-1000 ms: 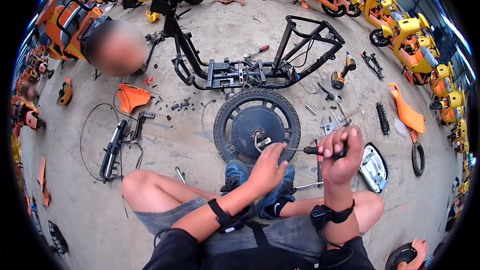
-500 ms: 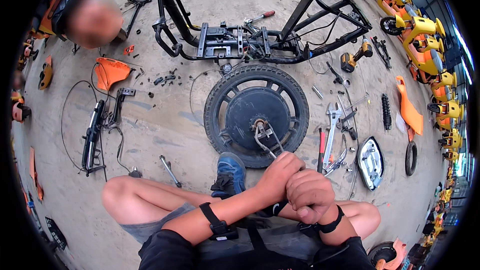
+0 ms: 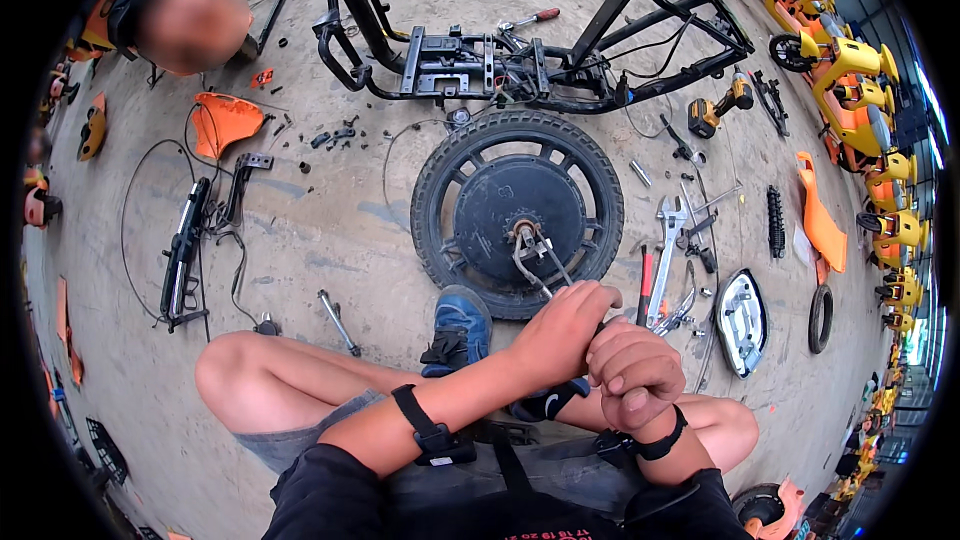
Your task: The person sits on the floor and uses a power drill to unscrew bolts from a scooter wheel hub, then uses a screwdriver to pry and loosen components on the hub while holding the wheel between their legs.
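Note:
A black hub motor wheel with a tyre (image 3: 480, 210) lies flat on the floor in front of me. From its axle a grey cable (image 3: 522, 272) loops out beside a thin rod-like piece (image 3: 556, 262), both running toward my left hand. My left hand (image 3: 568, 332) is closed round the cable's end. Close against it, my right hand (image 3: 637, 372) is curled into a fist. A dark bit shows between the two hands; what the right fingers hold is hidden. My blue shoe (image 3: 461, 325) stands beside the tyre.
Beyond the wheel stands a black scooter frame (image 3: 470, 75). At right lie an adjustable wrench (image 3: 667, 255), a red-handled tool (image 3: 645, 285), a yellow drill (image 3: 720, 108) and a lamp-like housing (image 3: 740, 323). A shock absorber (image 3: 188, 255) and a socket wrench (image 3: 339, 323) lie left. Another person (image 3: 185, 15) is at far left.
My view has shifted slightly, so the wheel and frame sit a little higher. Both hands have moved slightly up and right, and a dark bit now shows between them.

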Motion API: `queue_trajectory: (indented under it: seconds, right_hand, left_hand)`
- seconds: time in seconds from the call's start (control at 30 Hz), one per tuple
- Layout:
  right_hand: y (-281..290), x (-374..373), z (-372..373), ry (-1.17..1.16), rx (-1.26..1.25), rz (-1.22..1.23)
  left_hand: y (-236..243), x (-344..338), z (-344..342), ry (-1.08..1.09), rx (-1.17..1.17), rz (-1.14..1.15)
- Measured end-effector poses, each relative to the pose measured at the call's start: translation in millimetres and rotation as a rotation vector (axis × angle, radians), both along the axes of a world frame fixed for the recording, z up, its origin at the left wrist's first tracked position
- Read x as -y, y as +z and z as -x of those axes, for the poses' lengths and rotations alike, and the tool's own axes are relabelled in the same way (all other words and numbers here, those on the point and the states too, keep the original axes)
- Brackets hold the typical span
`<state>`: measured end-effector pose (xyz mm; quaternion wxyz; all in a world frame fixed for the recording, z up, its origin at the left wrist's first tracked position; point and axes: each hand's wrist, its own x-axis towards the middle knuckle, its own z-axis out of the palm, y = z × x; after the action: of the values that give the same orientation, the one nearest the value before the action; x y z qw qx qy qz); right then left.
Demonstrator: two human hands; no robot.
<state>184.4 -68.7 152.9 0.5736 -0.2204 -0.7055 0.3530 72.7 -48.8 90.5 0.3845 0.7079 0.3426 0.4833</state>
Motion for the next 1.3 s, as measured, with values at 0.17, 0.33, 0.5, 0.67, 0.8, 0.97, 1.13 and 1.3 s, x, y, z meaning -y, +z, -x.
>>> queue_trajectory:
  seconds: [0.17,0.33,0.5,0.67,0.8,0.97,1.13,1.3]
  right_hand:
    - [1,5,3,-0.049,-0.004,0.000]
    - [-6,4,-1,-0.004,-0.052,0.006]
    - [-5,5,3,-0.072,-0.010,0.004]
    - [-9,6,9,-0.184,-0.042,-0.036]
    - [-11,3,11,-0.302,-0.024,-0.085]
    - [-11,1,10,-0.317,0.070,-0.143]
    - [-12,-2,8,-0.271,0.076,-0.168]
    - [-20,-3,2,-0.122,0.054,-0.201]
  left_hand:
    - [1,1,0,-0.025,-0.017,0.018]
    - [5,-3,8,-0.096,-0.059,0.048]
    - [11,-7,14,-0.162,-0.097,0.082]
    - [16,-11,15,-0.191,-0.119,0.124]
    - [9,-11,10,-0.098,-0.051,-0.001]
    - [3,-8,7,-0.090,-0.027,-0.075]
    - [2,-8,5,-0.102,-0.039,-0.054]
    - [-8,-2,5,-0.114,-0.042,-0.071]
